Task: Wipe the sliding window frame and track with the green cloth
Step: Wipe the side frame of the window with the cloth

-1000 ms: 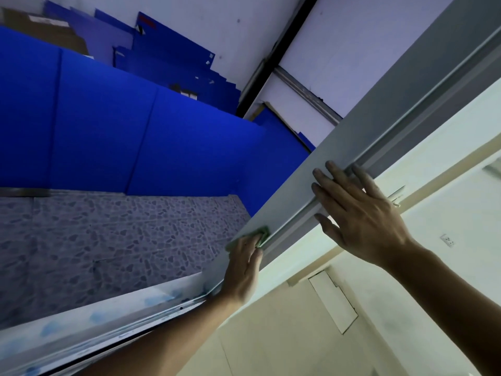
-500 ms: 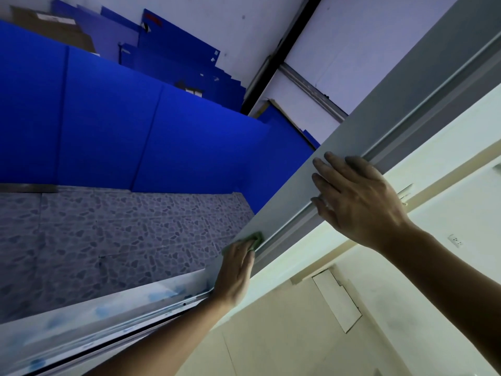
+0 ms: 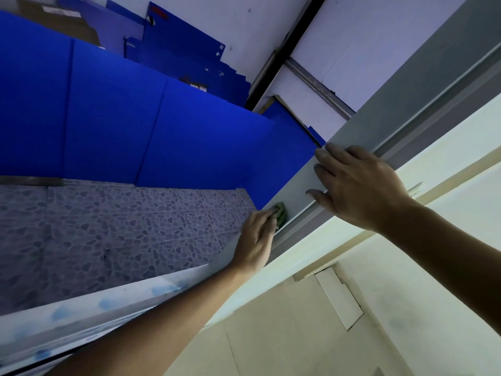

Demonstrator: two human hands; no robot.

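The grey window frame (image 3: 401,85) runs diagonally from lower left to upper right, with its track groove (image 3: 423,123) along the inner edge. My left hand (image 3: 256,240) presses the green cloth (image 3: 280,211) flat against the frame face, just beside the track; only a small bunch of cloth shows past the fingertips. My right hand (image 3: 357,185) lies flat on the frame a little higher up, fingers spread over the grey face and the track edge, holding nothing.
Through the opening are blue panels (image 3: 135,126) and a pebble-patterned floor (image 3: 108,234). A taped white sill (image 3: 81,310) runs along the lower left. Cream walls with a white access panel (image 3: 339,297) lie to the lower right.
My left hand has slid the cloth a short way up along the frame. My right hand has shifted across the frame face, its fingers now reaching nearer the outer edge.
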